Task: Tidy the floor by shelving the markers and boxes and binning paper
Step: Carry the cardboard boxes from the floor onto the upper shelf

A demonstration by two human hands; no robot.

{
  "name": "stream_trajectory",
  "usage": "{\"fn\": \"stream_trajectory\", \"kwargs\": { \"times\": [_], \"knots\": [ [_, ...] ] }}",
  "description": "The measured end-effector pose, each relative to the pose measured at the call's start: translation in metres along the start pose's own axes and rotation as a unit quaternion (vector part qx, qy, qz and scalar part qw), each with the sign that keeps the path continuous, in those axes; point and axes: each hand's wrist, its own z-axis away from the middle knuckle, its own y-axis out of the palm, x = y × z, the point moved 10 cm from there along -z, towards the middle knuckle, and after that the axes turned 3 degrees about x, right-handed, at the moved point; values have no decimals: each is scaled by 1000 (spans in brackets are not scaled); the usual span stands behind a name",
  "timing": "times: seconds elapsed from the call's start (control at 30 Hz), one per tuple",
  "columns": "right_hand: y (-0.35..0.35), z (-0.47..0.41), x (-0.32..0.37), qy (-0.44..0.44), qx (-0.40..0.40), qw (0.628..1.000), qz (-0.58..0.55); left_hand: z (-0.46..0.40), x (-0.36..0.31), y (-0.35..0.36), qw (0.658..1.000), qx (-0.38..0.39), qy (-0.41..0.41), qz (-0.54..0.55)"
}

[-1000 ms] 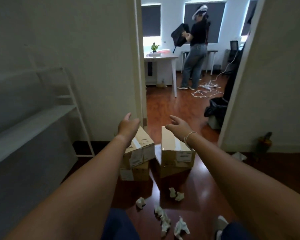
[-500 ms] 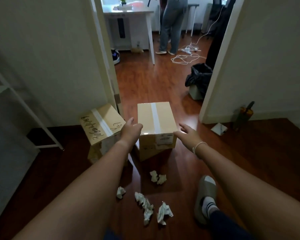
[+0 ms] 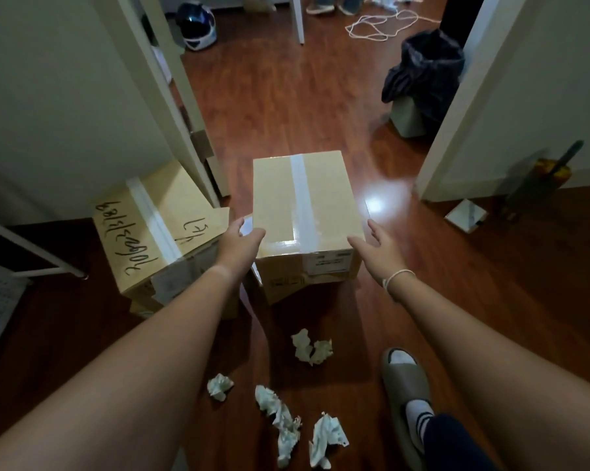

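Hands (image 3: 239,244) nearer, flanking taped box (image 3: 303,205)

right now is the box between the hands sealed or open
Sealed. The box has its top flaps flat and closed, with a strip of clear tape running unbroken down the centre seam and over the near edge.

- Two hands: left hand (image 3: 238,241), right hand (image 3: 376,248).
- Four boxes in two stacks: one (image 3: 305,202) between the hands atop another (image 3: 283,288); a tilted one (image 3: 150,226) left of the left hand atop another (image 3: 144,305).
- Four paper wads nearer than the hands: (image 3: 312,346), (image 3: 220,386), (image 3: 280,419), (image 3: 325,440).
- One bin (image 3: 419,79) beyond the right hand.
- One helmet (image 3: 198,25) beyond the left hand.
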Motion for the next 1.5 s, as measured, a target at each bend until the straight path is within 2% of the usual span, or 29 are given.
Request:
{"fn": "stream_trajectory", "kwargs": {
  "times": [0.27,0.4,0.5,0.7,0.87,1.0,1.17,1.27,1.33,1.5],
  "knots": [
    [18,-97,-28,44,4,999,-7,-90,27,9,998,-20,-55,-12],
    [25,-141,-45,71,11,997,7,-128,46,20,997,-3,-71,-12],
    [35,-163,-60,93,35,995,-31,-151,60,31,995,-3,-94,21],
    [49,-174,-83,142,79,985,-64,-160,78,55,984,52,-136,104],
    [40,-160,-67,141,96,982,-78,-142,56,50,983,66,-134,107],
    [27,-137,-24,130,114,981,-89,-112,12,23,989,49,-106,95],
    [12,-90,83,62,134,984,-94,-50,-74,-44,995,25,-37,94],
    [11,-51,162,10,161,982,-102,0,-125,-99,996,-1,4,90],
    [18,-11,224,-33,197,973,-113,48,-157,-152,996,-45,32,75],
    [59,91,348,-105,300,933,-171,165,-206,-276,981,-138,99,93]
  ]
}}
